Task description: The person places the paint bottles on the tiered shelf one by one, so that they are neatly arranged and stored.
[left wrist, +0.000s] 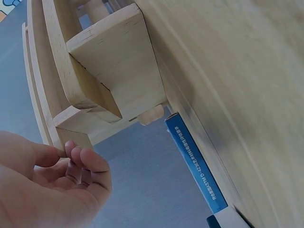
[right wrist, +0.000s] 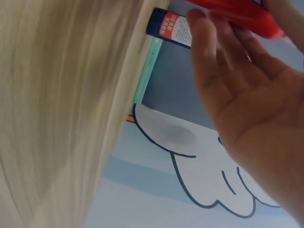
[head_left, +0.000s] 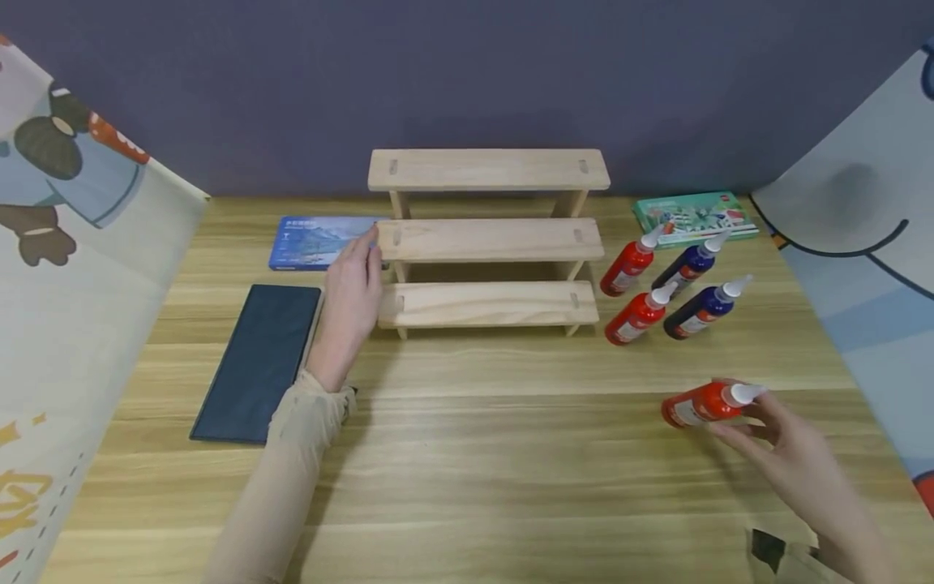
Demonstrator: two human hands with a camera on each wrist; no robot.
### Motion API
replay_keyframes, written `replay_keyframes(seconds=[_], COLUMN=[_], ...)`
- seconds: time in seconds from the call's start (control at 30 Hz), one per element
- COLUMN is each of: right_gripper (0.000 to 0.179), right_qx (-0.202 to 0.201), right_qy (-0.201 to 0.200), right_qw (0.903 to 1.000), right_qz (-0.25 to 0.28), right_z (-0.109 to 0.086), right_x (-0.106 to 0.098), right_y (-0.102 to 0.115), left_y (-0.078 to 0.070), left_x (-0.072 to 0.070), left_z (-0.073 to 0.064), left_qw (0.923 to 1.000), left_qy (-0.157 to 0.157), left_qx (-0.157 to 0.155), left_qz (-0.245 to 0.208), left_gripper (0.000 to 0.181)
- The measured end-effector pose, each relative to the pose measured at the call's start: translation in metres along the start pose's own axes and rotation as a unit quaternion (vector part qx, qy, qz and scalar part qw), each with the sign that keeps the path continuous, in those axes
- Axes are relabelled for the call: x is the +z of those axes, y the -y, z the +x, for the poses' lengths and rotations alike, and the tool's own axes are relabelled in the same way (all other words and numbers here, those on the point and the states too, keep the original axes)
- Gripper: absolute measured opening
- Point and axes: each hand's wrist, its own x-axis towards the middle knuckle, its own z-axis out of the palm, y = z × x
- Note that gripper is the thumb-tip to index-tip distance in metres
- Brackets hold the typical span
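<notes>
A three-tier wooden step shelf [head_left: 490, 240] stands at the back middle. At the left end of its middle board, my left hand [head_left: 353, 288] grips the edge with fingertips and thumb; the left wrist view shows the hand [left wrist: 61, 185] at the board's end. My right hand [head_left: 791, 458] holds a red squeeze bottle [head_left: 699, 405] with a white nozzle, thumb on one side and fingers on the other. The bottle is tilted, and in the right wrist view only part of the red bottle [right wrist: 242, 14] shows. Whether it touches the table cannot be told.
Two red bottles [head_left: 631, 318] and two dark blue bottles [head_left: 700, 311] stand right of the shelf. A green box [head_left: 696, 217] lies behind them. To the left are a blue box [head_left: 310, 243] and a dark notebook [head_left: 255, 365] on the wooden table [head_left: 467, 470].
</notes>
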Motion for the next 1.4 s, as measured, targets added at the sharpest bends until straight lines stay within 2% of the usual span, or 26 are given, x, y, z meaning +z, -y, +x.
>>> replay_keyframes(seconds=[0.23, 0.4, 0.5, 0.67, 0.83, 1.03, 1.17, 1.27, 1.4], right_gripper=[0.041, 0.041, 0.043, 0.045, 0.046, 0.051, 0.056, 0.058, 0.057], right_qx=[-0.037, -0.019, -0.006, -0.021, -0.052, -0.058, -0.077, -0.091, -0.097], right_qy=[-0.019, -0.014, -0.011, -0.016, -0.021, -0.010, -0.003, 0.007, 0.017], right_qw=[0.9991, 0.9994, 0.9998, 0.9996, 0.9981, 0.9976, 0.9949, 0.9919, 0.9908], right_qz=[0.011, 0.024, 0.013, 0.005, 0.025, 0.036, 0.065, 0.088, 0.093], right_z=[0.007, 0.007, 0.008, 0.013, 0.021, 0.029, 0.036, 0.043, 0.056], right_x=[0.008, 0.009, 0.009, 0.009, 0.006, 0.002, -0.001, -0.004, -0.008], right_y=[0.000, 0.001, 0.001, 0.007, 0.018, 0.035, 0.048, 0.059, 0.075], left_y=[0.000, -0.001, -0.002, -0.002, -0.002, -0.001, -0.001, -0.001, -0.001], left_x=[0.000, 0.000, 0.001, 0.001, 0.001, 0.002, 0.002, 0.003, 0.003], left_z=[0.000, 0.001, 0.001, 0.000, -0.001, -0.001, -0.001, -0.001, -0.001], left_qw=[1.0000, 0.9999, 0.9999, 0.9999, 0.9999, 1.0000, 1.0000, 1.0000, 1.0000], left_qy=[0.005, 0.009, 0.009, 0.010, 0.007, 0.001, -0.001, 0.000, 0.004], left_qx=[-0.005, -0.006, -0.004, -0.004, -0.005, 0.000, 0.000, -0.002, -0.004], left_qz=[0.006, 0.010, 0.011, 0.011, 0.008, 0.005, 0.007, 0.008, 0.007], left_gripper=[0.042, 0.042, 0.042, 0.042, 0.042, 0.041, 0.041, 0.041, 0.041])
